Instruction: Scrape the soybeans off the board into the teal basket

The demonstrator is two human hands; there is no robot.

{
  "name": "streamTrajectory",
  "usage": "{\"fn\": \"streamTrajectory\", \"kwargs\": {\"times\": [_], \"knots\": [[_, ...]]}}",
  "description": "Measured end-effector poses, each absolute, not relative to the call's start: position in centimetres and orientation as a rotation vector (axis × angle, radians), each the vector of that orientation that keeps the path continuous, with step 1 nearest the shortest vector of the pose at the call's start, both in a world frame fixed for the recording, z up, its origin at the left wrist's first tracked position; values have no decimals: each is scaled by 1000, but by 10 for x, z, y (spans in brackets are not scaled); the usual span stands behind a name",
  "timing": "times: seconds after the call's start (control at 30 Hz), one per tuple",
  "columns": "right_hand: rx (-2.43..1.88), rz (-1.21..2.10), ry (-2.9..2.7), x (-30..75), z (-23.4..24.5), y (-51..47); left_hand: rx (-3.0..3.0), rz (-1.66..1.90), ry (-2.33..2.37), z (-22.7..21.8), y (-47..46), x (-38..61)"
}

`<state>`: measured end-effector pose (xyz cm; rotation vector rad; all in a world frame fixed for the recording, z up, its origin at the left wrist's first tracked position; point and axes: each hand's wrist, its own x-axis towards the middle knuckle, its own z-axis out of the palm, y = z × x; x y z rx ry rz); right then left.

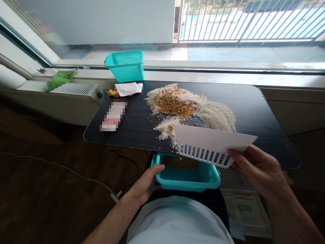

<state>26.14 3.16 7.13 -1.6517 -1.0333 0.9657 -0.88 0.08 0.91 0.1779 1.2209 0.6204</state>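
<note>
My right hand (256,169) grips the right end of a white slotted plastic scoop (210,144), held tilted at the near edge of the black table (254,105). My left hand (146,184) holds the left rim of a teal tub (203,181) below the table edge, in my lap; green beans (180,162) lie inside it. On the table a heap of white rice (218,117) is mixed with yellow soybeans (172,100). A smaller patch of rice (166,130) lies just left of the scoop.
A second teal tub (125,66) stands on the window sill behind the table. White paper (128,88) and a blurred pink-white packet (114,117) lie on the table's left part. A green cloth (61,78) rests on the radiator. A white cable (63,167) crosses the floor.
</note>
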Motion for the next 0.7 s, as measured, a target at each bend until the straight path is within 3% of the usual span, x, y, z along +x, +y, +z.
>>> {"fn": "streamTrajectory", "kwargs": {"times": [0.7], "knots": [[-1471, 966, -1281, 232, 66, 55, 185, 634, 1174, 10, 0, -13]]}}
